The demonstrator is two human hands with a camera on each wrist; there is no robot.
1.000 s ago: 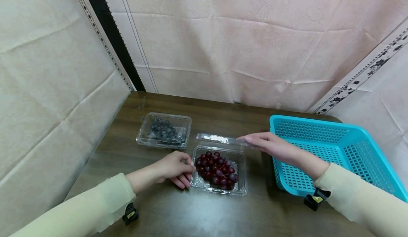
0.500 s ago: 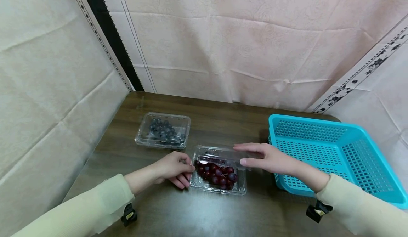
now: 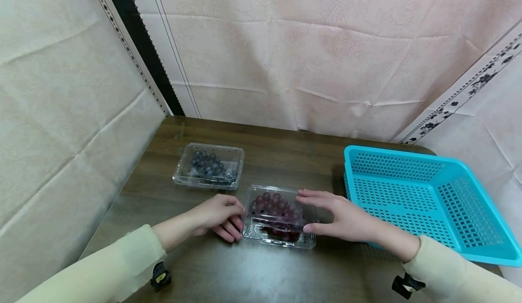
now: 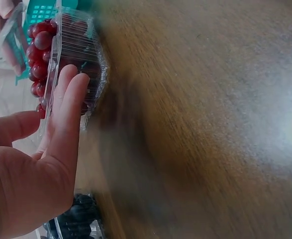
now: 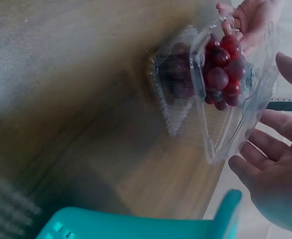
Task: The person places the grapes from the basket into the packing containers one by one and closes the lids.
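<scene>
A hinged clear plastic box of red grapes sits at the middle of the table. Its lid is tilted partway down over the fruit, with a gap at the front edge. My left hand is at the box's left side; in the left wrist view its fingers lie fairly straight along the outer wall and the thumb is near the rim. My right hand touches the lid's right edge with spread fingers. In the right wrist view, the lid stands at an angle above the grapes.
A second clear box with dark blue-black fruit stands behind and left of the grapes, its lid down. A turquoise perforated basket is at the right, close to my right forearm. Pale cloth hangs along the table's back edge.
The lid has swung from upright at the back, forward and down over the grapes. My right hand has moved forward with it, fingers spreading. My left hand has stayed nearly still.
</scene>
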